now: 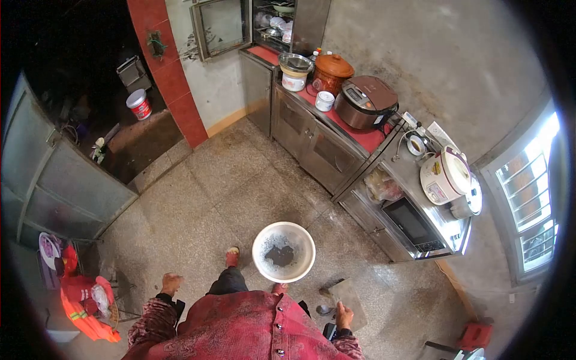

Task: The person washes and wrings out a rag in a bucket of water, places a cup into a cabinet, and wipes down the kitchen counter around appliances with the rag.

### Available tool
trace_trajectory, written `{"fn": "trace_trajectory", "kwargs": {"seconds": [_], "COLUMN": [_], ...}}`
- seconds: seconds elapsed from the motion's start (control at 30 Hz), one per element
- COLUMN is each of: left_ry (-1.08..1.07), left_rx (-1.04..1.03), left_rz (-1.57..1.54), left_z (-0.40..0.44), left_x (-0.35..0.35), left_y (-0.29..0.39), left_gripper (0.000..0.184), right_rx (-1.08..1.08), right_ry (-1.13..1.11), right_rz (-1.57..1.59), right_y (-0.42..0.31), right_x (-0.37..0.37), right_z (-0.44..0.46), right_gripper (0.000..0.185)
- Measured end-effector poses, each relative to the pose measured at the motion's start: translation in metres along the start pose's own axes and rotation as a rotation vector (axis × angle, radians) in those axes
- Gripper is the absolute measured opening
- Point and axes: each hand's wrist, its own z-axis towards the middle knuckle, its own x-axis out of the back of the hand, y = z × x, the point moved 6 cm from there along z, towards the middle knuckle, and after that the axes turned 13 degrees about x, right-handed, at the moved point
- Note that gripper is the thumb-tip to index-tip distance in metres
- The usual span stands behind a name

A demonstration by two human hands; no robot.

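"Layout?"
"Left hand (171, 284), fingers loosely apart, eight o'clock from the white, round, plastic-looking basin (306, 252) on the speckled floor (198, 198); right hand (344, 316), curled, five o'clock, grip unclear."
"Handling?"
"Probably light, stiff; hold its rim at nine and three."

Over my remote feed I count two bare hands (172, 284) (345, 316), one round white floor basin (305, 251), two rounded rice cookers (367, 103) (441, 179), one lidded orange-brown pot (332, 71) and one black-fronted microwave (411, 221).
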Motion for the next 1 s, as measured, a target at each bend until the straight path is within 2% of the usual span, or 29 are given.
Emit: {"fn": "trace_trajectory", "kwargs": {"seconds": [0.07, 0.1, 0.23, 0.33, 0.37, 0.4, 0.43, 0.47, 0.53, 0.57, 0.6, 0.63, 0.67, 0.7, 0.73, 0.77, 0.83, 0.9, 1.0], "left_ry": [-0.022, -0.028, -0.084, -0.057, -0.068, -0.107, -0.144, -0.149, -0.146, -0.156, -0.176, -0.197, -0.204, -0.144, -0.081, -0.084, -0.148, -0.192, -0.279], "left_rx": [-0.013, -0.013, -0.09, -0.015, -0.012, -0.112, -0.21, -0.204, -0.167, -0.174, -0.273, -0.369, -0.369, -0.209, -0.052, -0.058, -0.217, -0.246, -0.33], "left_rz": [-0.036, -0.019, 0.032, 0.065, 0.067, 0.04, 0.013, 0.024, 0.235, 0.255, 0.31, 0.358, 0.367, 0.267, 0.164, 0.161, 0.134, 0.113, 0.096], "left_z": [0.007, 0.011, 0.078, 0.131, 0.146, 0.151, 0.155, 0.165, 0.197, 0.219, 0.247, 0.252, 0.259, 0.242, 0.228, 0.23, 0.23, 0.225, 0.245], "left_x": [0.008, 0.013, 0.034, 0.053, 0.061, 0.071, 0.081, 0.09, 0.1, 0.104, 0.106, 0.108, 0.108, 0.115, 0.119, 0.116, 0.103, 0.084, 0.054], "left_y": [0.013, 0.021, 0.031, 0.042, 0.048, 0.061, 0.073, 0.079, 0.098, 0.11, 0.118, 0.134, 0.145, 0.182, 0.213, 0.234, 0.272, 0.295, 0.308], "left_gripper": [0.023, 0.024, 0.023, 0.022, 0.022, 0.022, 0.023, 0.023, 0.025, 0.025, 0.022, 0.02, 0.02, 0.016, 0.014, 0.014, 0.015, 0.017, 0.019], "right_rx": [-0.054, 0.044, 0.021, -0.048, -0.06, -0.077, -0.126, -0.139, -0.22, -0.151, -0.17, -0.111, -0.047, -0.223, -0.224, -0.203, -0.179, -0.197, -0.242], "right_ry": [0.059, 0.086, 0.095, 0.081, 0.041, -0.005, -0.047, -0.049, 0.048, 0.119, 0.128, 0.09, 0.048, 0.067, 0.07, 0.095, 0.125, 0.095, 0.092], "right_rz": [-0.1, -0.091, -0.173, -0.099, -0.211, -0.325, -0.282, -0.285, -0.157, -0.209, -0.208, -0.247, -0.284, -0.236, -0.237, -0.193, -0.15, -0.246, -0.152], "right_y": [0.016, -0.009, -0.039, -0.058, -0.055, -0.067, -0.076, -0.088, -0.108, -0.09, -0.09, -0.099, -0.109, -0.125, -0.132, -0.14, -0.163, -0.189, -0.175], "right_x": [-0.017, -0.021, -0.052, -0.076, -0.087, -0.096, -0.106, -0.115, -0.134, -0.144, -0.152, -0.16, -0.168, -0.172, -0.176, -0.18, -0.182, -0.178, -0.18], "right_z": [0.019, 0.015, -0.003, -0.02, -0.026, -0.033, -0.039, -0.043, -0.056, -0.053, -0.058, -0.059, -0.056, -0.059, -0.061, -0.059, -0.056, -0.052, -0.031], "right_gripper": [0.049, 0.049, 0.051, 0.05, 0.05, 0.05, 0.048, 0.048, 0.047, 0.046, 0.046, 0.046, 0.046, 0.047, 0.047, 0.046, 0.046, 0.044, 0.044]}}
